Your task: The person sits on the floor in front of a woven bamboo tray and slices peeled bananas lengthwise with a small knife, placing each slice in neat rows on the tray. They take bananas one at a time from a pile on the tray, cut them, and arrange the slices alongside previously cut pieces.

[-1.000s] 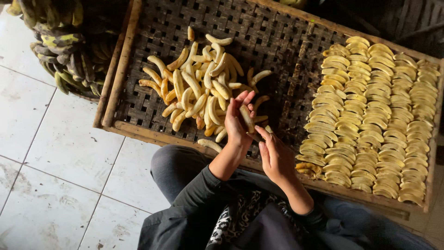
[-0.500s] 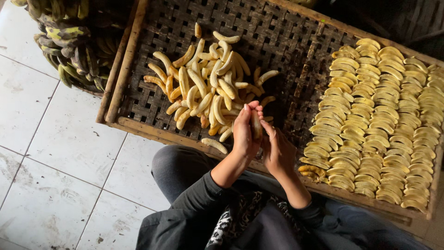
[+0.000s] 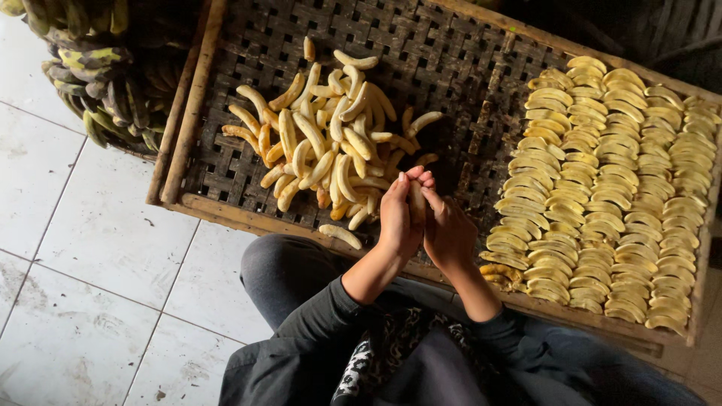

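Pressing one pale peeled banana [image 3: 416, 204] between left hand [image 3: 396, 218] and right hand [image 3: 449, 231] (both closed on it), we risk squashing it unevenly.

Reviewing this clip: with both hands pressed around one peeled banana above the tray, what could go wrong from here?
1. The peeled banana is squeezed between the left hand and right hand; it may well be soft, so it could break or slip out.
2. One loose banana lies on the tray's wooden rim, beside the knee; a nudge could send it to the tiled floor.
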